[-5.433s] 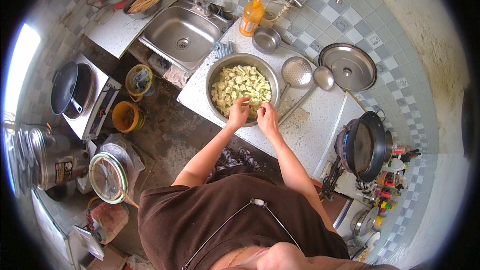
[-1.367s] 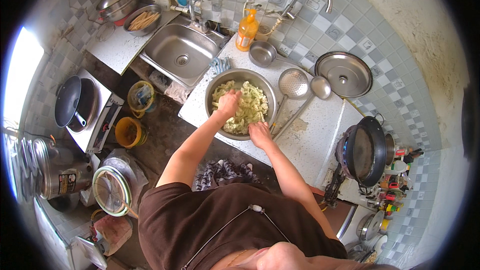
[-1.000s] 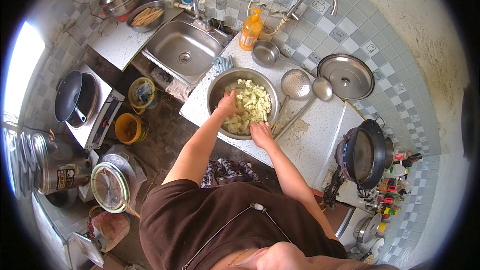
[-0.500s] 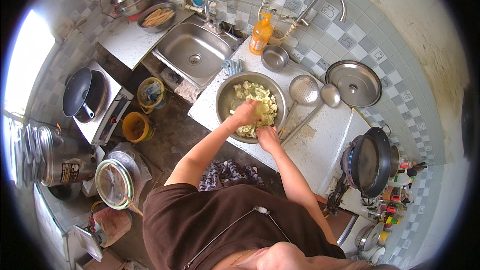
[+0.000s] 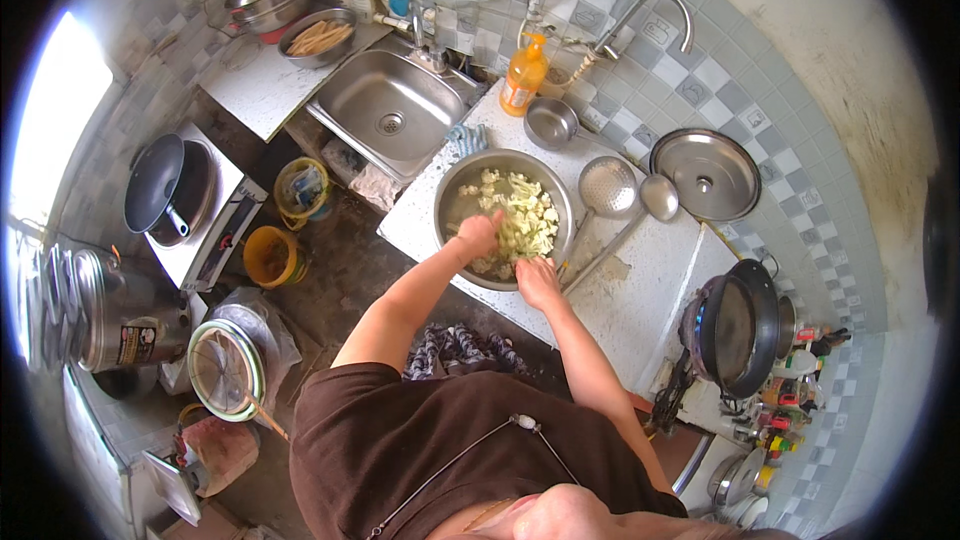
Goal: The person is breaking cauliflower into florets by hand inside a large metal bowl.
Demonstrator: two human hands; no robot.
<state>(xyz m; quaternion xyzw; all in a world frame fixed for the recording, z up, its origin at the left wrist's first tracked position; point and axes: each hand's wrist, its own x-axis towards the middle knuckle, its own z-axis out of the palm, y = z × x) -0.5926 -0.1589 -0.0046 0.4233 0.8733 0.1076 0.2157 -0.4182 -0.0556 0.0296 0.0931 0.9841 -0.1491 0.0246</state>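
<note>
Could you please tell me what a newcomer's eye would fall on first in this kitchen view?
Probably the wide metal bowl of pale cauliflower pieces near the middle, on the white counter, with the left hand inside and the right hand at its near rim. Next might come the bright orange pump bottle beyond it, by the tiled wall, and the black pan off to the right.

Orange pump bottle (image 5: 523, 80) beside small saucepan (image 5: 550, 123); skimmer (image 5: 607, 186) beside ladle (image 5: 658, 197); steel sink (image 5: 395, 100) left.
</note>
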